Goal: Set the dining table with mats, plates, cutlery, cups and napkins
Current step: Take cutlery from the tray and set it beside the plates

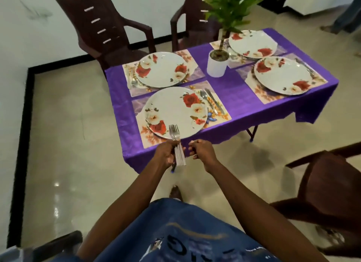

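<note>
My left hand (pixel 168 154) grips a bundle of metal forks (pixel 176 144), tines up, just in front of the near table edge. Beside it, my right hand (pixel 201 151) is curled and holds nothing that I can see. The table wears a purple cloth (pixel 230 89) with several floral mats, each under a white plate with red roses. The nearest plate (pixel 175 112) sits on its mat (pixel 218 117), where a spoon (pixel 207 101) and a knife (pixel 214 101) lie to its right. Other plates stand at far left (pixel 162 69), right (pixel 283 76) and far right (pixel 253 43).
A white pot with a green plant (pixel 216 63) stands mid-table. Two dark brown chairs (pixel 105 29) are behind the table, another chair (pixel 328 193) is at my right, and a chair arm shows at bottom left. Glossy beige floor surrounds the table.
</note>
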